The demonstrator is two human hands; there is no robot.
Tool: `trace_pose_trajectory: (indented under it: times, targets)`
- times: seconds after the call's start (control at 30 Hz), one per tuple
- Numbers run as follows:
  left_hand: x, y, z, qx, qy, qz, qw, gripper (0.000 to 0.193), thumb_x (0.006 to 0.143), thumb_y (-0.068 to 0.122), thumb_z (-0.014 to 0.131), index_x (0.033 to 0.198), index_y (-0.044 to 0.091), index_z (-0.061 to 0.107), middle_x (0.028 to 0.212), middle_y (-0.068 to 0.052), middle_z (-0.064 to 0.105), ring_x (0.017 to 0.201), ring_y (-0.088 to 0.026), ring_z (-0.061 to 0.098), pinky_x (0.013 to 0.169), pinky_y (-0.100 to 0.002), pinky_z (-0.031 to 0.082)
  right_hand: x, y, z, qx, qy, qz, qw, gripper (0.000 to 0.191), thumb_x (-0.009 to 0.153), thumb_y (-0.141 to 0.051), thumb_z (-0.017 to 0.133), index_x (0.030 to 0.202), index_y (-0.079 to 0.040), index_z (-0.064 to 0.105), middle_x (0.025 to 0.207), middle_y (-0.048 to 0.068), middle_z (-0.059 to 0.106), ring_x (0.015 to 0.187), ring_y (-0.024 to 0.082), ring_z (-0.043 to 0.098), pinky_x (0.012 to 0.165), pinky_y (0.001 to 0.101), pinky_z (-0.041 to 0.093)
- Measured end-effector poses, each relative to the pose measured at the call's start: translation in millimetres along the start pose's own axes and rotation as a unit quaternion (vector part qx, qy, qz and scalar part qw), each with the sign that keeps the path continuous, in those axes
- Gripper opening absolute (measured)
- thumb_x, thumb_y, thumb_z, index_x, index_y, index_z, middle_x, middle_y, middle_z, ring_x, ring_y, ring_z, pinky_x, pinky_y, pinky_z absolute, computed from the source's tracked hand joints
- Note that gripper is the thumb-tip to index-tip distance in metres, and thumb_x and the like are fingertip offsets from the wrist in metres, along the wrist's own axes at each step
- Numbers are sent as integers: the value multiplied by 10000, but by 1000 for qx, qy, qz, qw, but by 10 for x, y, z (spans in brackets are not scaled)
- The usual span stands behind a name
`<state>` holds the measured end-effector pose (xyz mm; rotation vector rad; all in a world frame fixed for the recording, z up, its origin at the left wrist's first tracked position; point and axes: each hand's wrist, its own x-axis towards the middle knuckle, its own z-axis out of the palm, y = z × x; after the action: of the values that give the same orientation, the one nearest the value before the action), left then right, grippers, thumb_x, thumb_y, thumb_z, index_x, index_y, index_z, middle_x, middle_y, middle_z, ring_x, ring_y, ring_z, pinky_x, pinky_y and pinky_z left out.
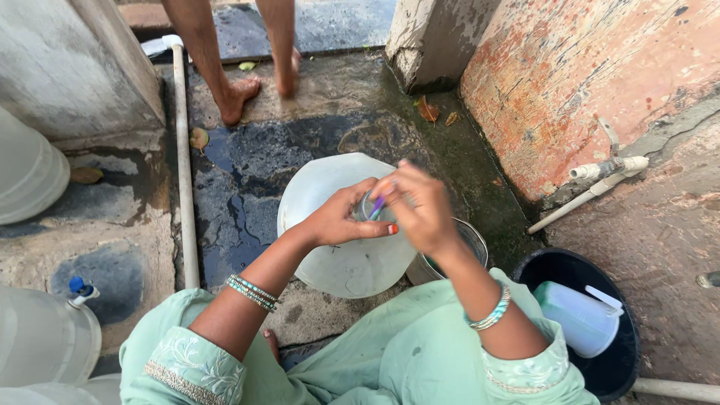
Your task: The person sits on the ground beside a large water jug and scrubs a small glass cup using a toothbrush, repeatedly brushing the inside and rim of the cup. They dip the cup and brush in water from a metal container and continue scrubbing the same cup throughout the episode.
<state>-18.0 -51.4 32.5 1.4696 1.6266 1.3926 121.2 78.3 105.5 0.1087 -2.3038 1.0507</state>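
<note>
A large translucent white water jar (330,255) lies tilted on the wet stone floor in front of me. My left hand (341,217) wraps around its neck opening. My right hand (420,206) is closed on a thin purple-handled tool (377,206), a brush or similar, whose end goes into the jar's mouth. Both wrists carry green bangles and pale green sleeves.
A metal pot (469,240) sits behind my right wrist. A black bucket (630,352) at the right holds a pale green jug (577,315). More translucent jars (41,337) stand at the left. A white pipe (184,165) runs along the floor. Another person's bare feet (240,94) stand ahead.
</note>
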Motion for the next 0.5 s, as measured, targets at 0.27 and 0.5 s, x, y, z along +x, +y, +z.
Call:
trace_pose_trajectory:
  times: [0.27, 0.5]
  targets:
    - [-27, 96, 58, -18, -17, -6, 1000, 602, 780, 424, 836, 1233, 80, 641, 1126, -67, 718, 1100, -193, 666, 991, -340, 509, -165, -70, -461, 131, 174, -60, 974, 378, 1173, -313, 431, 993, -71, 658, 876, 41, 646, 889, 145, 597, 1196, 441, 442]
    - [-11, 49, 93, -17, -5, 38, 999, 704, 799, 420, 839, 1338, 60, 564, 1179, -89, 678, 1145, -201, 625, 1023, -361, 473, -77, 42, 17, 19, 7, -8, 1000, 368, 1093, -277, 506, 885, -22, 670, 859, 66, 662, 817, 175, 643, 1168, 448, 393]
